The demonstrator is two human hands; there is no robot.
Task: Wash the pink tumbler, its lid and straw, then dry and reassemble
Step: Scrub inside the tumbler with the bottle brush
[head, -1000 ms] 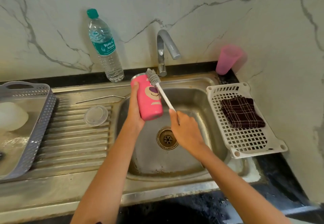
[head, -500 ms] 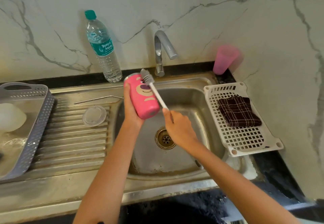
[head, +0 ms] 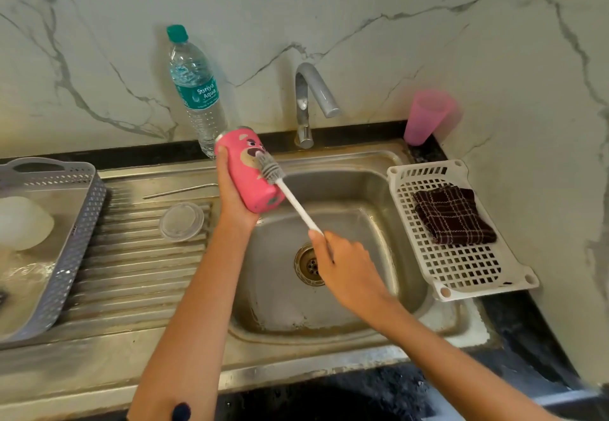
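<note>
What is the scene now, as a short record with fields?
tumbler: pink tumbler, tilted, gripped by left hand above the sink edge
brush: bottle brush, bristles against the tumbler's outside, handle gripped by right hand
lid: clear lid, lying on the drainboard
straw: metal straw, on the drainboard behind the lid
cloth: dark checked cloth, in white basket

Gripping the pink tumbler (head: 247, 170) from underneath with the left hand (head: 234, 199), up over the back-left corner of the sink (head: 357, 194), with the thumb up its side. Pinching the white brush handle (head: 296, 204) in the right hand (head: 347, 267), knuckles up, pretty much over the middle of the sink. Reaching both bare forearms in across the sink's front edge, right one angling in from the front-right.
</note>
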